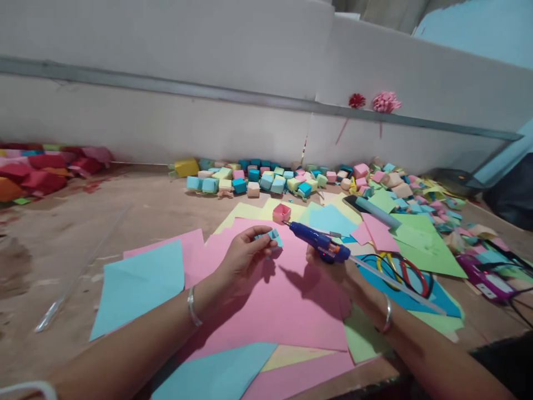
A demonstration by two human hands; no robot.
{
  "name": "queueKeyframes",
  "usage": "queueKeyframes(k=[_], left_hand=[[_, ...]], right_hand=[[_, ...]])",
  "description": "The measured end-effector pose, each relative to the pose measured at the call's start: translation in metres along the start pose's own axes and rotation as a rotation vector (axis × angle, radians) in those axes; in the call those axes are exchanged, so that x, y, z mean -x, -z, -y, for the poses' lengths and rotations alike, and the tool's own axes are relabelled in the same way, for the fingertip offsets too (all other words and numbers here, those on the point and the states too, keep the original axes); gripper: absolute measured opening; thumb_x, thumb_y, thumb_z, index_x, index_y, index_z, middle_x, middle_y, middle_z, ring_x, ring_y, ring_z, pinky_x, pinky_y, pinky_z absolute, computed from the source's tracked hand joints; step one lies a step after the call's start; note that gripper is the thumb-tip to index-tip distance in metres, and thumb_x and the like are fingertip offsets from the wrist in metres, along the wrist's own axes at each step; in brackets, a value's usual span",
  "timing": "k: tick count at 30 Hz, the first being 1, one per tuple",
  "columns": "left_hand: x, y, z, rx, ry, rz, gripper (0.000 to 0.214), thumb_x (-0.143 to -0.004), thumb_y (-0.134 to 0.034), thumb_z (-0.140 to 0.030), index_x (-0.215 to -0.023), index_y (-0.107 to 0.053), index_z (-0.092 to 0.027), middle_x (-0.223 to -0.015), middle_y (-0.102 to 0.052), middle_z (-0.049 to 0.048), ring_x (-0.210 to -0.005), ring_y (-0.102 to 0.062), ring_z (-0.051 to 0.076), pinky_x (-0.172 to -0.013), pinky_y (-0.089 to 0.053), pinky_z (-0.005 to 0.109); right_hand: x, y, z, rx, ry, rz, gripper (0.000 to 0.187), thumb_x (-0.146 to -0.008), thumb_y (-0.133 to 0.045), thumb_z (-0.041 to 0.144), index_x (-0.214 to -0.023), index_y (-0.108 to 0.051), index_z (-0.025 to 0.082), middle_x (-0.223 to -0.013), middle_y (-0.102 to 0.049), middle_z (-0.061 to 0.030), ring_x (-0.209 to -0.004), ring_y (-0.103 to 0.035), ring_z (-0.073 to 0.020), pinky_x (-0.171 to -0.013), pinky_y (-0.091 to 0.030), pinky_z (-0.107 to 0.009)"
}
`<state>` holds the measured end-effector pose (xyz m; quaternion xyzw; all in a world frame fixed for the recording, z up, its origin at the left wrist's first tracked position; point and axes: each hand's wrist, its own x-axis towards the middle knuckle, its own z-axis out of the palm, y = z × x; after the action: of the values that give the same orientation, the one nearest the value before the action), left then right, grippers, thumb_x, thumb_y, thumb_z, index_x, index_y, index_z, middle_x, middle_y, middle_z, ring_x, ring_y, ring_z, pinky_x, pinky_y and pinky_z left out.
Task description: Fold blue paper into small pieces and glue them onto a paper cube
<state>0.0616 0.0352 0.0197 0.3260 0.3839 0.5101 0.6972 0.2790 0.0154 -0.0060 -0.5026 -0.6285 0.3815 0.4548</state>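
Note:
My left hand [245, 253] pinches a small folded light-blue paper piece [272, 238] above a large pink sheet [270, 294]. My right hand [333, 269] grips a blue hot-glue gun [318, 241]; its nozzle points left, towards the blue piece, and a clear glue stick [395, 283] sticks out behind it. A small pink paper box [281, 213] stands just beyond the nozzle. Both wrists wear a silver bangle.
Coloured paper sheets [139, 283] cover the wooden table. Several small paper cubes [266, 180] lie along the white wall. Scissors with red and yellow handles [402, 269] and a purple tool [483, 278] lie at the right. Red paper shapes [37, 169] are piled at the far left.

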Motion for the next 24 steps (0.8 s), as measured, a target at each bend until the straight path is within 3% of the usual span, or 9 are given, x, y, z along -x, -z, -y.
queueKeyframes(k=[6, 11, 24], left_hand=[[-0.005, 0.004, 0.001, -0.012, -0.054, 0.018, 0.026, -0.069, -0.080, -0.019, -0.087, -0.062, -0.015, -0.066, -0.062, -0.0005, -0.055, -0.052, 0.006, -0.058, -0.046, 0.019], [-0.006, 0.006, 0.004, 0.000, -0.075, 0.012, 0.029, -0.066, -0.082, -0.021, -0.088, -0.063, -0.014, -0.061, -0.059, -0.0018, -0.052, -0.050, 0.005, -0.053, -0.042, 0.016], [-0.002, 0.001, 0.001, 0.027, -0.049, 0.057, 0.021, -0.071, -0.076, -0.017, -0.086, -0.062, -0.013, -0.059, -0.058, -0.0005, -0.050, -0.049, 0.006, -0.048, -0.040, 0.015]], right_hand=[[0.008, -0.001, 0.017, 0.040, -0.056, 0.012, 0.017, -0.073, -0.068, 0.031, -0.071, -0.053, 0.023, -0.059, -0.050, 0.0047, -0.051, -0.046, -0.0120, -0.048, -0.040, -0.027], [0.011, -0.002, 0.027, 0.077, -0.081, 0.004, 0.011, -0.070, -0.064, 0.022, -0.078, -0.055, 0.023, -0.061, -0.057, 0.0044, -0.052, -0.050, -0.0114, -0.050, -0.042, -0.026], [0.013, -0.005, 0.026, 0.112, -0.072, -0.016, 0.013, -0.069, -0.060, 0.020, -0.080, -0.054, 0.023, -0.063, -0.055, 0.0044, -0.054, -0.052, -0.0115, -0.049, -0.043, -0.024]])
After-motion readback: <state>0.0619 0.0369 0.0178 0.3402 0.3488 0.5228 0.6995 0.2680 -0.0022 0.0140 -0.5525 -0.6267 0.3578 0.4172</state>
